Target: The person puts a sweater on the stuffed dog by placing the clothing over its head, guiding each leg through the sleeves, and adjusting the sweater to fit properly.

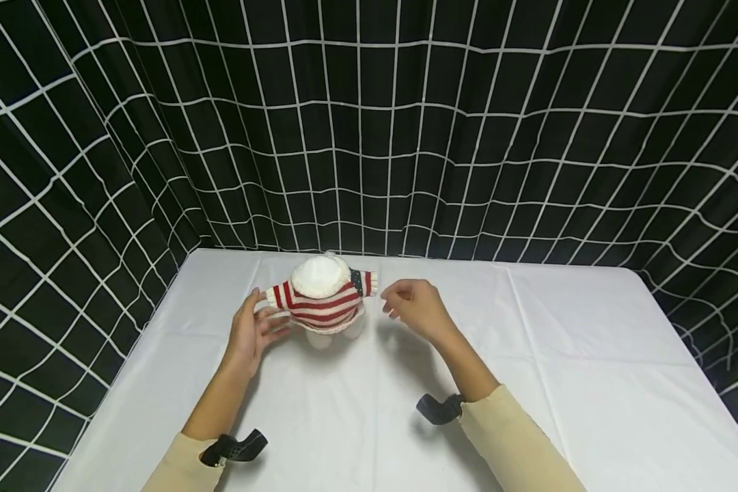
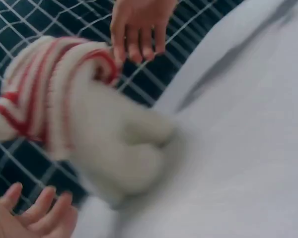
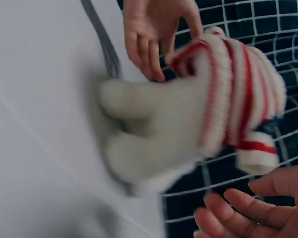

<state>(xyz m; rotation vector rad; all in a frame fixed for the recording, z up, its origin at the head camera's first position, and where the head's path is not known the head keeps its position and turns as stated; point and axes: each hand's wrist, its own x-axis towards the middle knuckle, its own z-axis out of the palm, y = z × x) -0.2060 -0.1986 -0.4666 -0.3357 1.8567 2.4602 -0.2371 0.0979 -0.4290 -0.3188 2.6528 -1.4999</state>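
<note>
A white plush toy stands on the table with two stubby legs down. It wears a knitted sweater with red and white stripes and a navy patch at one sleeve; a white oval shows within the ribbed collar. Both sleeves stick out sideways. My left hand is beside the left sleeve, thumb and index right at its cuff, the other fingers spread loosely below. Just off the right sleeve's cuff is my right hand, its fingers loosely bent with nothing between them. The wrist views show the toy blurred.
A white cloth with fold creases covers the table. Black curtains with a white grid hang behind it and at both sides. Each wrist carries a black strap-on mount over a beige sleeve.
</note>
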